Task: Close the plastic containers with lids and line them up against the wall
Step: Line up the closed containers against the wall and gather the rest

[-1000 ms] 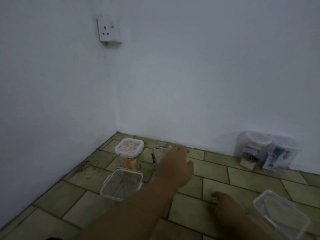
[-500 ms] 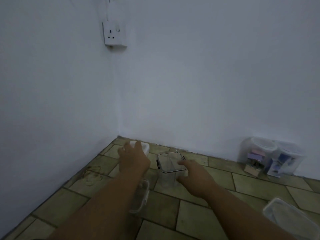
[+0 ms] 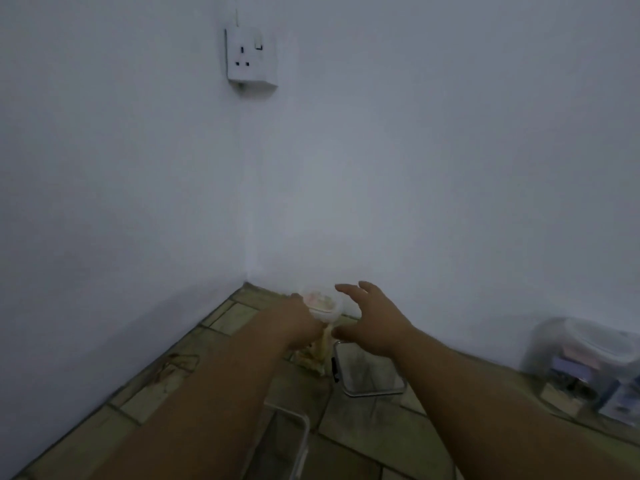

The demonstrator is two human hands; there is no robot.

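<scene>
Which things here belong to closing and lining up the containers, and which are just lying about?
Part of the job: lidded jar, gripped by the left hand; right hand, open beside it; open container; second open container, nearer you; lidded containers by the wall.
Just there: wall socket; brown floor mark.

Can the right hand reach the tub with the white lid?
Probably yes. The right hand is open just beside the white-lidded tub, with nothing between them. The left hand grips only the tub's other side.
</scene>
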